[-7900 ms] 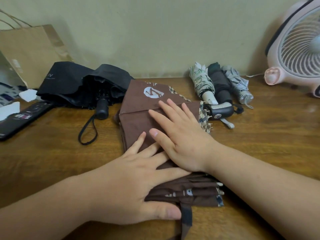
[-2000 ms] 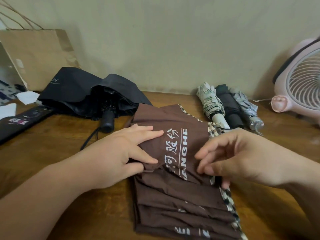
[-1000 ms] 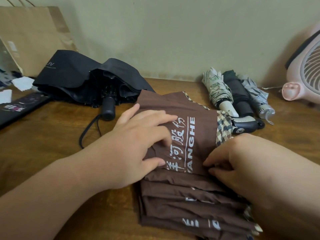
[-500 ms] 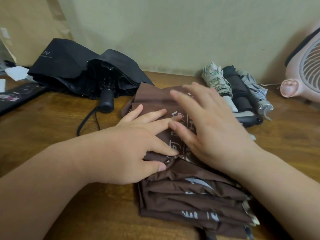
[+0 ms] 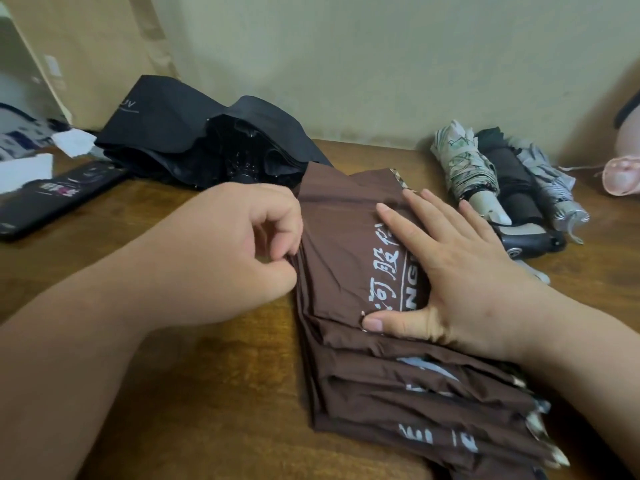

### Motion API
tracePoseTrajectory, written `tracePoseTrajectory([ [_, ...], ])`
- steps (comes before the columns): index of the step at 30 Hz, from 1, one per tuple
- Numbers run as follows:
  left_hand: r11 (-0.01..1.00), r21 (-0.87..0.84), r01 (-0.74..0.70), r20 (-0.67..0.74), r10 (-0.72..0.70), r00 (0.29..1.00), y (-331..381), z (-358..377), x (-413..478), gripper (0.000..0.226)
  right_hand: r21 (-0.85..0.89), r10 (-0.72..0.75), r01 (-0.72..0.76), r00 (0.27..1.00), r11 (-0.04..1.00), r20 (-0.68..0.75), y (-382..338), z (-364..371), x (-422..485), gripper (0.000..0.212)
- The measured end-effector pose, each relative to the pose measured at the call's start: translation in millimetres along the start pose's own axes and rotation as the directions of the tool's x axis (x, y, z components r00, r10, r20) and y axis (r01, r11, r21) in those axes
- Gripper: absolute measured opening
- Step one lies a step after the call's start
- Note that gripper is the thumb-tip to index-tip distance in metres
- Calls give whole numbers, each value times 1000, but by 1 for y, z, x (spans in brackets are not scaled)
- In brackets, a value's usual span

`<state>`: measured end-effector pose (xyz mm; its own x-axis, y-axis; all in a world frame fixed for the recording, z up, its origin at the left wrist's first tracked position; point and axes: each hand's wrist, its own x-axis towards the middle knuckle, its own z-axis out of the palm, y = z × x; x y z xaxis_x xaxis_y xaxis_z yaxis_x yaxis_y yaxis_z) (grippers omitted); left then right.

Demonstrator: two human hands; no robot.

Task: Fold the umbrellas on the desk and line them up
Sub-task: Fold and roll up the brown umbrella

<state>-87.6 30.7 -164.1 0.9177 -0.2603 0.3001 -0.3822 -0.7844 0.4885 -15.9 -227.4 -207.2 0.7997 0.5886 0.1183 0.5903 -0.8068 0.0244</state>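
A brown umbrella (image 5: 349, 216) with white lettering lies on the wooden desk (image 5: 214, 393), its panels stacked in flat pleats. My right hand (image 5: 450, 268) lies flat on the top panel with fingers spread. My left hand (image 5: 239, 251) is at the umbrella's left edge, its curled fingers pinching the fold there. A loose, unfolded black umbrella (image 5: 194, 133) sits behind to the left. Three rolled umbrellas lie side by side at the back right: a patterned pale one (image 5: 464, 164), a black one (image 5: 512, 178) and a grey one (image 5: 550, 181).
A brown paper bag (image 5: 86, 46) leans on the wall at the back left. A dark flat box (image 5: 52, 199) and white paper scraps (image 5: 24, 168) lie at the left edge. Part of a pink fan (image 5: 623, 164) shows at the far right.
My left hand slid off the top of the brown panel to its left edge and now pinches the fold. My right hand has moved slightly right and stays flat on top.
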Motion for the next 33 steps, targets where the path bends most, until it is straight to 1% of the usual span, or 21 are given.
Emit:
tracePoseTrajectory([
  [3, 995, -75, 62, -73, -67, 995, -2, 6, 1, 15, -6, -3, 3, 1000, 1000, -2, -1, 1, -1, 131],
  [5, 999, -34, 23, -135, -27, 990, 1, 14, 2, 12, -6, 0, 0, 1000, 1000, 8, -2, 0, 0, 133],
  [7, 996, 77, -37, -113, 46, 993, 4, 23, 6, 37, -11, -3, 3, 1000, 1000, 15, -2, 0, 1, 133],
  [9, 978, 205, -48, 114, 25, 993, 10, 33, 10, 63, -12, -7, 7, 1000, 1000, 10, -3, 0, 0, 133],
  [11, 930, 365, -42, 379, -107, 919, 11, 38, 15, 68, -20, -8, 8, 1000, 1000, 14, -4, -1, 0, 133],
  [12, 917, 396, -45, 449, -150, 881, 10, 37, 15, 66, -24, -9, 9, 1000, 1000, 19, -4, -1, -1, 133],
  [15, 935, 355, -13, 566, -204, 798, 7, 22, 13, 66, -21, -8, 9, 1000, 1000, 27, -4, -3, -2, 137],
  [18, 948, 317, 16, 633, -224, 741, 15, 8, 9, 56, -15, -5, 6, 999, 1000, 36, -5, -4, -3, 138],
  [19, 946, 324, -11, 661, -218, 718, 21, 3, 9, 59, -10, -2, 2, 999, 1000, 37, -5, -4, -3, 138],
  [20, 939, 342, -36, 677, -220, 702, 30, -3, 9, 73, -6, 1, -1, 999, 1000, 37, -5, -4, -3, 139],
  [21, 924, 381, -38, 672, -248, 698, 40, -8, 10, 82, -5, 2, -2, 999, 1000, 38, -4, -4, -3, 139],
  [22, 911, 413, -17, 635, -274, 722, 50, -11, 12, 76, -6, 2, -2, 999, 1000, 38, -4, -4, -3, 139],
  [23, 898, 440, 26, 538, -286, 793, 59, -13, 16, 67, -7, 3, -2, 999, 1000, 38, -4, -5, -3, 140],
  [24, 891, 445, 88, 365, -270, 891, 64, -15, 23, 61, -8, 4, -4, 999, 1000, 38, -3, -5, -2, 140],
  [25, 900, 406, 158, 152, -237, 960, 66, -16, 32, 56, -10, 5, -5, 999, 1000, 40, -3, -5, -3, 140],
  [26, 916, 334, 220, -58, -213, 975, 61, -15, 41, 50, -11, 6, -5, 999, 1000, 41, -4, -5, -3, 140],
  [27, 928, 239, 287, -212, -239, 948, 50, -13, 50, 43, -12, 5, -4, 999, 1000, 42, -4, -6, -3, 140],
  [28, 925, 128, 358, -280, -312, 908, 38, -11, 58, 35, -8, 5, -4, 999, 1000, 43, -4, -6, -4, 140],
  [29, 904, -9, 428, -270, -414, 869, 24, -8, 66, 28, -4, 5, -5, 999, 1000, 44, -4, -6, -4, 140],
  [31, 798, -288, 530, -123, -579, 806, -2, 2, 79, 16, 8, 7, -7, 999, 1000, 45, -5, -7, -4, 140],
  [33, 686, -416, 598, 16, -652, 758, -14, 9, 88, 13, 15, 8, -9, 999, 1000, 47, -4, -7, -4, 140],
])
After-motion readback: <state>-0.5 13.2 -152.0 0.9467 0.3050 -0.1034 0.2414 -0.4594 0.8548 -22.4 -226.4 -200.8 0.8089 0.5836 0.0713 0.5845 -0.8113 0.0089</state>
